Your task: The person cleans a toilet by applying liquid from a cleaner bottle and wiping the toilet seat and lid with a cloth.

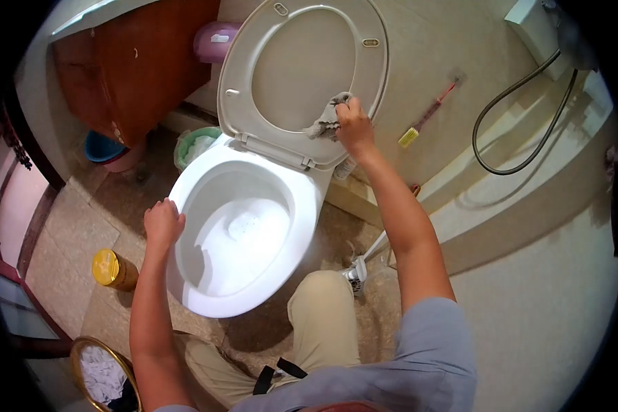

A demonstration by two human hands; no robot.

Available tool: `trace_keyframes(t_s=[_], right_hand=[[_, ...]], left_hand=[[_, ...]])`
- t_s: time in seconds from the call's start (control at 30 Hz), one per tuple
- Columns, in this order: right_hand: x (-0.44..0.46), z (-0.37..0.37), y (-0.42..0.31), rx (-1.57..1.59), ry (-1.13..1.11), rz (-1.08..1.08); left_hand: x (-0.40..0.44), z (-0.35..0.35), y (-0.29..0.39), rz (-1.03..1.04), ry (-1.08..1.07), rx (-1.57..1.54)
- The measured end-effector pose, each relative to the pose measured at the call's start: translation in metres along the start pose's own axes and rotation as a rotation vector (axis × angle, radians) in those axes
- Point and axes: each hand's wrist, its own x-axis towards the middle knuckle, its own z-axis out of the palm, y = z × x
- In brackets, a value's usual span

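One left hand (163, 223), the nearer: lay on the left rim of the white toilet bowl (307, 206); whether it gripped, I couldn't tell.
Right hand (355, 127): reached past the bowl's right side, fingers bunched around a grey rag (323, 125).
Raised toilet seat (369, 75): rag at its lower right; long axis ran up and away from the hinge bar (275, 151), tipped slightly rightward. The right hand was much closer to it; the bowl separated it from the left.
In the way: nothing between rag and seat, though the hinge bar sat just below.
Floor, left: yellow-lidded canister (115, 270) near the left forearm, green bin (184, 147) behind.
Wall, right: yellow-bristled brush (408, 139), well apart from the rag.
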Motion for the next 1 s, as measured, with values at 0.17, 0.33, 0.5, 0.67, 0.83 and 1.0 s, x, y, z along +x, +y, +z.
trace_keyframes(t_s=[0.17, 0.33, 0.5, 0.67, 0.83, 1.0], right_hand=[[0.040, -0.017, 0.005, -0.217, -0.036, -0.120], [0.140, -0.040, 0.026, -0.386, 0.202, -0.188], [0.215, 0.001, 0.018, -0.418, 0.255, -0.147], [0.232, 0.001, -0.022, -0.474, 0.158, -0.278], [0.212, -0.030, 0.000, -0.148, -0.023, -0.061], [0.140, -0.047, 0.022, -0.211, 0.163, -0.068]], left_hand=[[-0.003, -0.006, 0.006, -0.018, 0.006, 0.043], [-0.001, 0.003, 0.004, 0.011, 0.026, 0.066], [0.001, 0.005, 0.009, 0.011, 0.071, 0.084], [0.000, 0.004, 0.019, -0.011, 0.091, 0.146], [0.001, -0.003, 0.025, -0.058, 0.026, 0.148], [0.002, 0.008, 0.015, 0.010, 0.115, 0.131]])
